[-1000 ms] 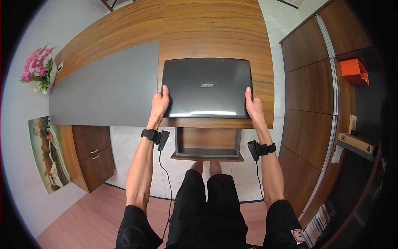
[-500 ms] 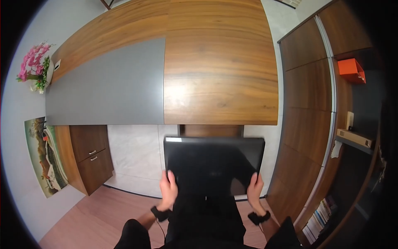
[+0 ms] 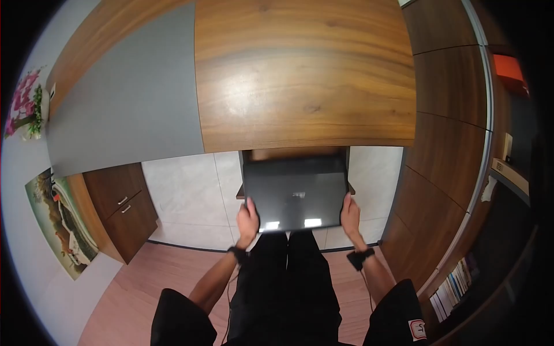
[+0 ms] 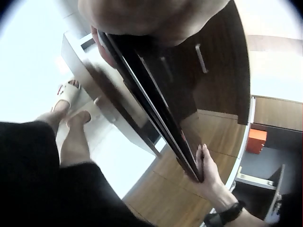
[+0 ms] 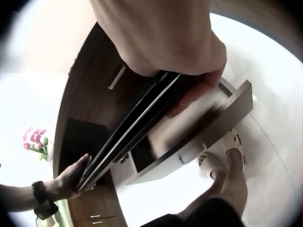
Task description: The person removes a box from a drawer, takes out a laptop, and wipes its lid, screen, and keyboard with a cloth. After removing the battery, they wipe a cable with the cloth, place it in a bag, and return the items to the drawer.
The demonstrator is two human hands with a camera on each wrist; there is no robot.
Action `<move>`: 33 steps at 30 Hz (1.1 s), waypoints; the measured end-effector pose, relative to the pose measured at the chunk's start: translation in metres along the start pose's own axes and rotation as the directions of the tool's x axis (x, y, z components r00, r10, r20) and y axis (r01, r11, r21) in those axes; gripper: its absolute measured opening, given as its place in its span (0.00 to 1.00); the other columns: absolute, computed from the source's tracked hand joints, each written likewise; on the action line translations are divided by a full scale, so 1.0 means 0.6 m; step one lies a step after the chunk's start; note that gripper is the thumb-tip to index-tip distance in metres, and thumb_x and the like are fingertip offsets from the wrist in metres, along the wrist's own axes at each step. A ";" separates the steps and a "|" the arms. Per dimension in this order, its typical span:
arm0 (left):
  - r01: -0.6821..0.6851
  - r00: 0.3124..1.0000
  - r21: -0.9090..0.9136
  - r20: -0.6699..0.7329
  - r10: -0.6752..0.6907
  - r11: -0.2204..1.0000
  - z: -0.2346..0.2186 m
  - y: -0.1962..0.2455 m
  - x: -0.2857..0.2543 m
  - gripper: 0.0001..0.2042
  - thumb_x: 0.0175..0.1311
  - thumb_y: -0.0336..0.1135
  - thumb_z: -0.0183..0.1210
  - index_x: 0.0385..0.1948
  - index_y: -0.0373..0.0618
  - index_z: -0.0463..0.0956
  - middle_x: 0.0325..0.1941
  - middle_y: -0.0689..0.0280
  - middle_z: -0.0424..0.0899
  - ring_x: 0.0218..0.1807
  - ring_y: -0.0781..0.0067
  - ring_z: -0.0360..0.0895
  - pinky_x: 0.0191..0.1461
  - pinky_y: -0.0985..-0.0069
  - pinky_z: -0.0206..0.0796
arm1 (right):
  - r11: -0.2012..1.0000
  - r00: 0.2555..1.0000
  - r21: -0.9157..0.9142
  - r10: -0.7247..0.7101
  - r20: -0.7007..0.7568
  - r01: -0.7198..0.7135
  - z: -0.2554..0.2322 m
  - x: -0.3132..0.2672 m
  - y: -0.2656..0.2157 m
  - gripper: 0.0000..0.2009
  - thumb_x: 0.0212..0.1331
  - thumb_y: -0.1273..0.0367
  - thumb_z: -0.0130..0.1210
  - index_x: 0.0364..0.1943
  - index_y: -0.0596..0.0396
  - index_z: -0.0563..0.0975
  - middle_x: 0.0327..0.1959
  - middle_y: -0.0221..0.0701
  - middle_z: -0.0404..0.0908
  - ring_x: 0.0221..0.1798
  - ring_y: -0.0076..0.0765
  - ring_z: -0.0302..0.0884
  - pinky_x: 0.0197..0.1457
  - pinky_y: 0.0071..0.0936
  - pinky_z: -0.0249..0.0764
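Observation:
A closed black laptop (image 3: 297,190) is held level over an open desk drawer (image 5: 239,106), hiding most of the drawer in the head view. My left hand (image 3: 247,222) grips its left side, thumb on the lid and fingers underneath. On the opposite side, my right hand (image 3: 350,216) holds the laptop the same way. Both wrist views show the laptop edge-on, above the drawer's front panel. The drawer sticks out from under the desk's front edge, in front of my legs.
The wooden desktop (image 3: 306,81) with its grey panel (image 3: 133,92) lies ahead, above the drawer. A low cabinet (image 3: 118,202) stands at left. Tall cabinets (image 3: 444,138) and shelves with books (image 3: 453,288) line the right side. Pink flowers (image 3: 23,104) are at far left.
Both hands have lifted the laptop off the desktop, drawn it back toward my body, then moved it forward over the open drawer. The head view has shifted closer to the desk.

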State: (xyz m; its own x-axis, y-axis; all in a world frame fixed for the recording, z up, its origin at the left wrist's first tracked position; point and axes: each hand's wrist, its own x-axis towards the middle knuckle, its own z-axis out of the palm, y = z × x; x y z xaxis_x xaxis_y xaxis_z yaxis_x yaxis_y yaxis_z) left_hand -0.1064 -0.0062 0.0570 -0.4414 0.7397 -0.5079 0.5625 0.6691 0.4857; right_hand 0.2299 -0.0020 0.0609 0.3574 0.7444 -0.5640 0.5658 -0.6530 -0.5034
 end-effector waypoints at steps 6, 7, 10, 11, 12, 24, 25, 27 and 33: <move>0.100 0.991 0.014 0.089 -0.101 0.995 0.137 -0.021 0.200 0.32 0.77 0.57 0.44 0.33 0.28 0.77 0.31 0.32 0.80 0.43 0.27 0.79 0.46 0.48 0.71 | 1.000 0.998 -0.007 -0.005 -0.066 0.004 0.100 0.189 0.020 0.32 0.78 0.49 0.33 0.33 0.69 0.76 0.30 0.63 0.79 0.40 0.76 0.76 0.43 0.57 0.70; 0.091 0.993 -0.006 0.080 -0.090 0.996 0.148 -0.022 0.214 0.31 0.77 0.56 0.45 0.34 0.28 0.78 0.32 0.32 0.80 0.44 0.27 0.79 0.45 0.48 0.70 | 1.000 0.998 -0.007 0.005 -0.062 -0.006 0.114 0.204 0.024 0.33 0.78 0.49 0.33 0.34 0.69 0.76 0.31 0.63 0.79 0.40 0.76 0.76 0.44 0.57 0.70; 0.006 1.000 -0.019 0.007 -0.005 1.000 0.196 -0.051 0.268 0.27 0.77 0.51 0.47 0.36 0.26 0.79 0.35 0.38 0.84 0.40 0.40 0.82 0.44 0.56 0.71 | 1.000 0.996 0.001 -0.008 -0.089 0.008 0.158 0.242 0.041 0.28 0.78 0.53 0.36 0.39 0.68 0.78 0.33 0.62 0.80 0.41 0.77 0.75 0.45 0.58 0.70; -0.092 0.996 -0.064 -0.016 0.091 0.994 0.209 -0.069 0.276 0.24 0.76 0.47 0.49 0.39 0.27 0.79 0.40 0.41 0.85 0.43 0.41 0.82 0.48 0.58 0.71 | 0.999 0.993 -0.005 -0.038 -0.111 0.037 0.172 0.251 0.045 0.26 0.77 0.55 0.38 0.40 0.68 0.79 0.35 0.61 0.80 0.44 0.76 0.75 0.47 0.57 0.70; -0.191 0.981 -0.106 -0.045 0.187 0.976 0.223 -0.085 0.283 0.20 0.74 0.43 0.51 0.41 0.28 0.79 0.45 0.43 0.86 0.47 0.42 0.81 0.53 0.60 0.71 | 0.998 0.989 -0.010 -0.069 -0.133 0.068 0.181 0.263 0.049 0.25 0.77 0.57 0.40 0.40 0.68 0.79 0.37 0.60 0.81 0.46 0.75 0.75 0.48 0.56 0.70; -0.237 0.961 -0.002 0.143 0.235 0.972 0.218 -0.075 0.289 0.14 0.71 0.35 0.53 0.43 0.29 0.79 0.48 0.47 0.85 0.50 0.45 0.79 0.60 0.61 0.67 | 0.967 0.951 -0.140 -0.236 -0.198 0.211 0.192 0.256 0.096 0.18 0.74 0.62 0.45 0.41 0.66 0.79 0.46 0.55 0.82 0.53 0.69 0.74 0.53 0.54 0.68; -0.239 0.961 0.004 0.146 0.235 0.971 0.219 -0.075 0.289 0.14 0.71 0.35 0.53 0.43 0.29 0.79 0.48 0.47 0.85 0.50 0.45 0.79 0.60 0.61 0.67 | 0.968 0.953 -0.142 -0.234 -0.193 0.209 0.190 0.257 0.095 0.18 0.74 0.62 0.45 0.41 0.66 0.79 0.46 0.55 0.82 0.53 0.69 0.74 0.53 0.54 0.68; -0.245 0.958 0.006 0.154 0.241 0.970 0.216 -0.076 0.285 0.14 0.71 0.35 0.53 0.43 0.29 0.79 0.48 0.47 0.85 0.50 0.45 0.79 0.59 0.61 0.67 | 0.966 0.954 -0.150 -0.236 -0.184 0.210 0.191 0.260 0.093 0.18 0.74 0.62 0.45 0.42 0.66 0.79 0.46 0.55 0.82 0.53 0.68 0.74 0.54 0.53 0.68; -0.252 0.953 0.020 0.180 0.245 0.967 0.212 -0.066 0.276 0.14 0.71 0.35 0.53 0.43 0.30 0.79 0.47 0.47 0.85 0.50 0.44 0.79 0.59 0.60 0.67 | 0.962 0.956 -0.164 -0.243 -0.165 0.216 0.190 0.271 0.094 0.18 0.74 0.62 0.46 0.42 0.66 0.79 0.46 0.55 0.82 0.54 0.68 0.74 0.54 0.53 0.68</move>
State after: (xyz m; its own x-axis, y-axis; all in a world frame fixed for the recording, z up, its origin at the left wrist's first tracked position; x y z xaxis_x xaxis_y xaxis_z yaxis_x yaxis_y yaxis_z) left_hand -0.1128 0.0811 -0.1369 -0.1566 0.8557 -0.4933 0.6694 0.4592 0.5840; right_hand 0.2351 0.0664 -0.1334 0.3270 0.8933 -0.3084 0.7435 -0.4446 -0.4996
